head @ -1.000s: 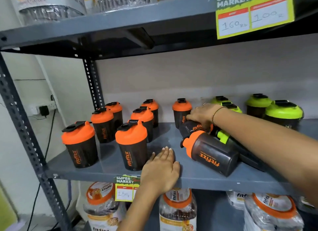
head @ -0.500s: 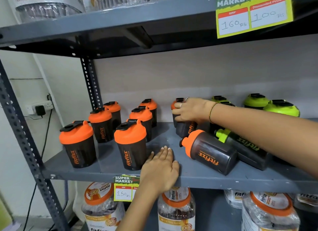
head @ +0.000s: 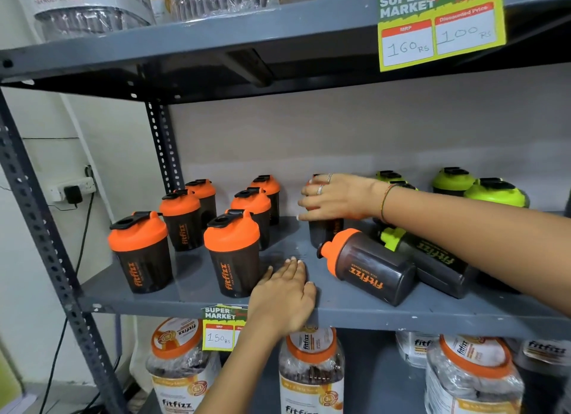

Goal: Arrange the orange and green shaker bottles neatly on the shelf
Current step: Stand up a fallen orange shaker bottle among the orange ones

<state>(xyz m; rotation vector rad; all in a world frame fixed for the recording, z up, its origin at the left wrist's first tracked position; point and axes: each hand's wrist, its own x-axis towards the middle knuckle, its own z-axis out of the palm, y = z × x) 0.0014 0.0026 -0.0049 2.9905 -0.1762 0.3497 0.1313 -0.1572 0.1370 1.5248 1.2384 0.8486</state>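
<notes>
Several dark shaker bottles with orange lids stand upright in rows on the left of the grey shelf. My right hand grips an upright orange-lidded shaker from above, covering its lid. In front of it an orange-lidded shaker lies on its side, and a green-lidded shaker lies tipped beside it under my right forearm. Upright green-lidded shakers stand at the back right. My left hand rests flat on the shelf's front edge, fingers spread, holding nothing.
A yellow price tag hangs from the upper shelf, and a smaller price tag from this shelf's front edge. Large clear jars with orange lids fill the shelf below. The perforated steel upright stands at left, with a wall socket behind.
My right hand stood the tipped orange shaker upright at the back and has slid it slightly left while still gripping its top. My left hand has stayed flat on the shelf edge.
</notes>
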